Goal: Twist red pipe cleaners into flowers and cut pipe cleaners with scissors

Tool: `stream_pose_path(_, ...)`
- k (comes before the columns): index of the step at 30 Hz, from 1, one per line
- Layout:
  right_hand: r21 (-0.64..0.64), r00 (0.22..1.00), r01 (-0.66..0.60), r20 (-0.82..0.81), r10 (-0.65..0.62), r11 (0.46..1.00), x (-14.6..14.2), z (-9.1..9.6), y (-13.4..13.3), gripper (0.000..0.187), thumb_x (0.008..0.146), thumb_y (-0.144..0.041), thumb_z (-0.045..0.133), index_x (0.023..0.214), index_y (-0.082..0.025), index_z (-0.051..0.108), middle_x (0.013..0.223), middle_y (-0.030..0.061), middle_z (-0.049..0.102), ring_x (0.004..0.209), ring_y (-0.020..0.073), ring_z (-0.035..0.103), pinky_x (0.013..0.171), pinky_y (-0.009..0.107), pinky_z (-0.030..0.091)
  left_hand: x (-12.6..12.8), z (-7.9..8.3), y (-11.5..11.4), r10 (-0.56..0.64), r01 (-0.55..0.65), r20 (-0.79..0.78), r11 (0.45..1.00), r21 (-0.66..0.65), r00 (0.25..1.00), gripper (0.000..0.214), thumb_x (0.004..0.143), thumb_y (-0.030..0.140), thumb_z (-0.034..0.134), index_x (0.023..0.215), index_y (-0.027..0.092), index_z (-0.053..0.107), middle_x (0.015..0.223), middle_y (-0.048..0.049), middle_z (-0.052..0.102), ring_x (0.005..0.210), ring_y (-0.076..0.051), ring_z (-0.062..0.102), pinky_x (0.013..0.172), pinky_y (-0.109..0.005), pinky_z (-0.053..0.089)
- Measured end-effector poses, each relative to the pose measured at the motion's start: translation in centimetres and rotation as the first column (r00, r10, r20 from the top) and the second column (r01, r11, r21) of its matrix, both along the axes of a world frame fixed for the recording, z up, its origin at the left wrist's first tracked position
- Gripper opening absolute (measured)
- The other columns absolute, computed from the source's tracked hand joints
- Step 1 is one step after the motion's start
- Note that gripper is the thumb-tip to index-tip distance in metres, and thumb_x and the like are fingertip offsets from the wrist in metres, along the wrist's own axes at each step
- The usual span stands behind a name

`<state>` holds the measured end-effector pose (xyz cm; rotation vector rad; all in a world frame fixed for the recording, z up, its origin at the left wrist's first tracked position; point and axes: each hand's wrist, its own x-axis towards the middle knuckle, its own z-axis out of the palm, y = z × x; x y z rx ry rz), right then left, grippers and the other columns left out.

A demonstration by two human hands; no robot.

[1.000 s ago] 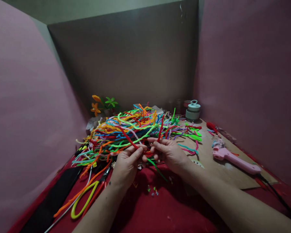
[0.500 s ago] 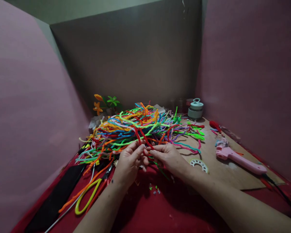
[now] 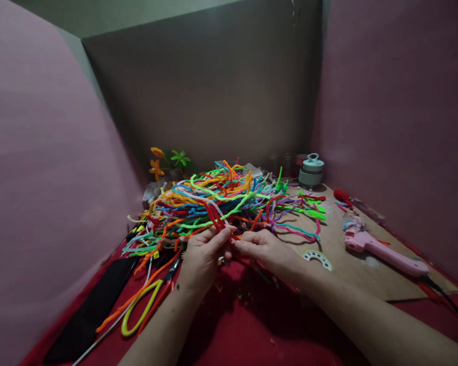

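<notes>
Between my two hands is a red pipe cleaner (image 3: 215, 216), bent so that two strands rise side by side above the fingers. My left hand (image 3: 206, 251) pinches it between thumb and forefinger. Close beside, my right hand (image 3: 261, 250) is closed on its lower part, the fingertips almost touching those of the left. The lower ends are partly hidden by the fingers. Just behind the hands lies a large heap of many-coloured pipe cleaners (image 3: 198, 195).
Scissors with a yellow handle (image 3: 142, 310) and a black flat object (image 3: 93, 310) lie at left. On the right, a cardboard sheet (image 3: 351, 274) carries a pink glue gun (image 3: 389, 254), a white tape roll (image 3: 317, 259) and a teal-lidded jar (image 3: 311, 171). Orange flowers (image 3: 156, 168) stand behind.
The two red strands have come closer together and lean more to the left. My hands remain pinched on the pipe cleaner; the whole view has shifted slightly.
</notes>
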<state>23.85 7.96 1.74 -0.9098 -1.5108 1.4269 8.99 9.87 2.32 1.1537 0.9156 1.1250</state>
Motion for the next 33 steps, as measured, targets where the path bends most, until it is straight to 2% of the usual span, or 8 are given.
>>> stream_pose_path(4, -0.147, 0.958, -0.147, -0.269, 0.104, 0.978, 0.0, -0.4, 0.2, 0.040, 0.079, -0.049, 0.051, 0.076, -0.011, 0.064, 0.064, 0.0031, 0.056, 0.055, 0.0101, 0.048, 0.047, 0.022, 0.034, -0.1, 0.4, -0.1, -0.015, 0.015, 0.053, 1.000, -0.002, 0.998, 0.021, 0.071, 0.032, 0.066, 0.082, 0.014, 0.066, 0.043, 0.0040, 0.052, 0.037, -0.006, 0.045, 0.037, -0.017, 0.034)
stream_pose_path(7, -0.243, 0.922, -0.227, -0.364, 0.128, 0.943, -0.1, -0.9, 0.2, 0.039, 0.077, -0.048, 0.053, 0.082, -0.010, 0.064, 0.062, 0.0016, 0.054, 0.046, 0.0077, 0.044, 0.041, 0.021, 0.033, 0.0, 0.4, -0.2, -0.035, 0.035, 0.052, 0.999, 0.012, 0.998, 0.019, 0.073, 0.031, 0.065, 0.080, 0.014, 0.066, 0.044, 0.0032, 0.053, 0.037, -0.007, 0.047, 0.038, -0.018, 0.035)
stream_pose_path(16, -0.299, 0.909, -0.144, -0.417, 0.006, 0.943, -0.4, -1.4, 0.1, 0.024, 0.072, -0.034, 0.063, 0.068, -0.011, 0.060, 0.045, -0.0087, 0.028, 0.038, 0.0032, 0.019, 0.037, 0.020, 0.015, 0.4, 0.7, -0.4, 0.014, -0.018, 0.116, 0.999, 0.033, 0.993, 0.019, 0.070, 0.031, 0.067, 0.073, 0.013, 0.064, 0.044, 0.0033, 0.052, 0.039, -0.008, 0.049, 0.038, -0.017, 0.035)
stream_pose_path(21, -0.289, 0.892, -0.053, -0.444, -0.085, 0.956, -0.5, -1.6, 0.2, 0.023, 0.070, -0.032, 0.065, 0.061, -0.012, 0.056, 0.042, -0.0092, 0.026, 0.037, 0.0036, 0.018, 0.037, 0.021, 0.012, 0.6, 0.7, -0.7, 0.000, 0.010, -0.102, 0.995, 0.104, 0.995, 0.023, 0.068, 0.032, 0.068, 0.082, 0.014, 0.064, 0.046, 0.0048, 0.050, 0.037, -0.003, 0.037, 0.036, -0.015, 0.026)
stream_pose_path(24, -0.282, 0.903, -0.099, -0.428, -0.033, 0.954, -0.4, -1.5, 0.2, 0.021, 0.071, -0.030, 0.063, 0.063, -0.011, 0.057, 0.042, -0.0085, 0.028, 0.037, 0.0037, 0.018, 0.038, 0.020, 0.012, 0.8, 0.8, -1.0, 0.000, 0.023, -0.183, 0.992, 0.122, 0.983, 0.019, 0.070, 0.031, 0.066, 0.073, 0.014, 0.060, 0.046, 0.0046, 0.049, 0.035, -0.003, 0.034, 0.035, -0.015, 0.023)
stream_pose_path(26, -0.345, 0.883, -0.170, -0.469, -0.013, 0.923, -0.3, -1.2, 0.2, 0.023, 0.074, -0.032, 0.059, 0.067, -0.010, 0.059, 0.044, -0.0065, 0.034, 0.039, 0.0043, 0.022, 0.038, 0.020, 0.016, 0.7, 0.8, -0.9, 0.043, -0.021, -0.175, 0.992, 0.128, 0.984, 0.019, 0.071, 0.032, 0.065, 0.071, 0.014, 0.059, 0.046, 0.0042, 0.050, 0.036, -0.003, 0.034, 0.035, -0.015, 0.024)
stream_pose_path(29, -0.488, 0.830, -0.301, -0.557, -0.026, 0.819, 0.1, -0.8, 0.3, 0.032, 0.081, -0.037, 0.048, 0.075, -0.008, 0.061, 0.051, -0.0018, 0.045, 0.041, 0.0058, 0.030, 0.040, 0.020, 0.024, 0.2, 0.6, -0.5, 0.080, -0.067, -0.108, 0.991, 0.120, 0.991, 0.018, 0.072, 0.032, 0.065, 0.073, 0.015, 0.058, 0.044, 0.0061, 0.046, 0.036, -0.003, 0.033, 0.035, -0.015, 0.023)
stream_pose_path(33, -0.541, 0.798, -0.435, -0.602, 0.029, 0.720, 0.5, -0.7, 0.5, 0.034, 0.084, -0.033, 0.044, 0.079, -0.004, 0.062, 0.051, -0.0006, 0.046, 0.040, 0.0054, 0.031, 0.041, 0.020, 0.025, -0.5, 0.4, 0.0, 0.071, -0.062, -0.058, 0.987, 0.147, 0.996, 0.016, 0.071, 0.030, 0.065, 0.070, 0.015, 0.058, 0.045, 0.0063, 0.044, 0.037, -0.003, 0.035, 0.037, -0.015, 0.027)
